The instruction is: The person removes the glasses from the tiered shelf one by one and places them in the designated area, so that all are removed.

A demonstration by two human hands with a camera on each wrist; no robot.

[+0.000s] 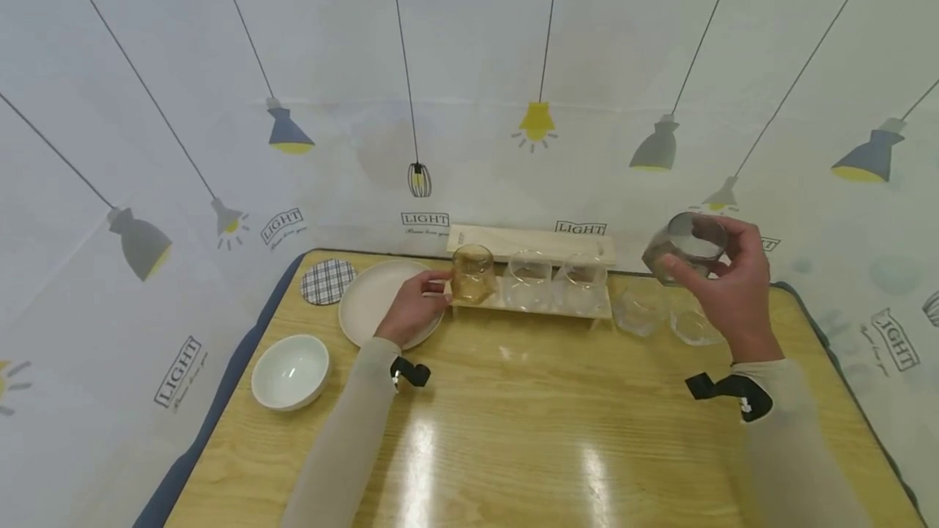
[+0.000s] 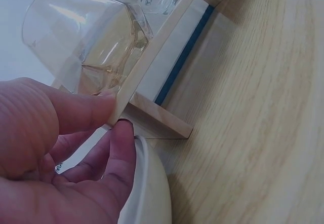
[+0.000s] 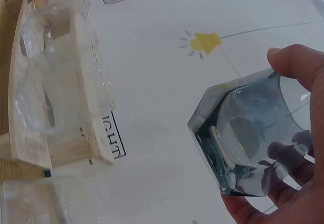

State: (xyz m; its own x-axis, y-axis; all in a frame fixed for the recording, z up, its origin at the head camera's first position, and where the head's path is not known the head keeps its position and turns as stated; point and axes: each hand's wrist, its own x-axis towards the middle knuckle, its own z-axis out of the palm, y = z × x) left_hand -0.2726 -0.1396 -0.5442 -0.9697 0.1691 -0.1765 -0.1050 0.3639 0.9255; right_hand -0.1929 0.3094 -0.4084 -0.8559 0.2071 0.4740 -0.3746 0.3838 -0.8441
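Observation:
A wooden rack (image 1: 531,308) at the table's back holds an amber glass (image 1: 473,274) and two clear glasses (image 1: 528,279). My left hand (image 1: 412,310) pinches the rack's left end (image 2: 132,89), beside the amber glass (image 2: 96,41). My right hand (image 1: 726,283) holds a grey-tinted glass (image 1: 684,248) lifted above the table at the right, fingers curled round it. In the right wrist view the tinted glass (image 3: 250,133) is tilted, with the rack (image 3: 35,92) to the left.
A cream plate (image 1: 370,300) lies under my left hand, a white bowl (image 1: 290,371) at front left, a checked coaster (image 1: 328,281) at back left. Two clear glasses (image 1: 640,310) stand on the table right of the rack. A printed backdrop surrounds the wooden table (image 1: 513,430).

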